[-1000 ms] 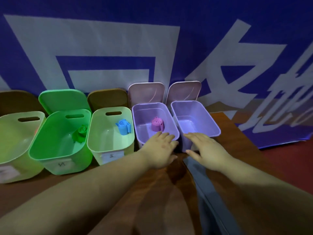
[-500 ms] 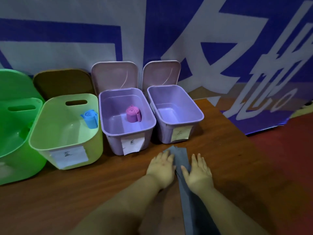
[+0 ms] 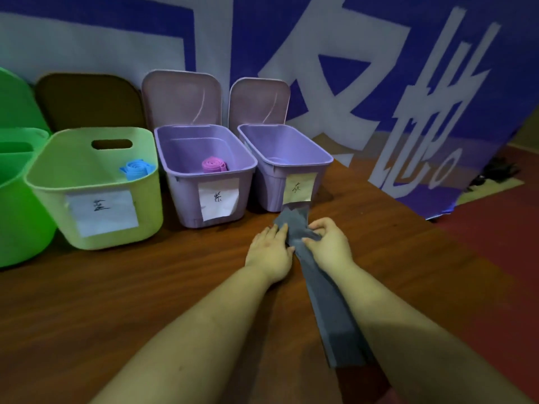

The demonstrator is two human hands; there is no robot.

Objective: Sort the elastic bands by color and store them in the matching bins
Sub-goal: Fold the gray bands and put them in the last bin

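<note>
Both bare forearms reach in from about five and seven o'clock, converging toward the centre with the hands close together. The left hand point(image 3: 269, 249) lies palm down, fingers fairly straight and pointing to twelve o'clock. The right hand point(image 3: 329, 243), at its three o'clock, has fingers and thumb curled in a pinch.

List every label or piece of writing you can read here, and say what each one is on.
"蓝": paper label on the front of the yellow-green bin.
"紫": paper label on the front of the left purple bin.
"灰": paper label on the front of the right purple bin.
Large white characters on the blue banner behind: cropped, not readable as whole words.
</note>
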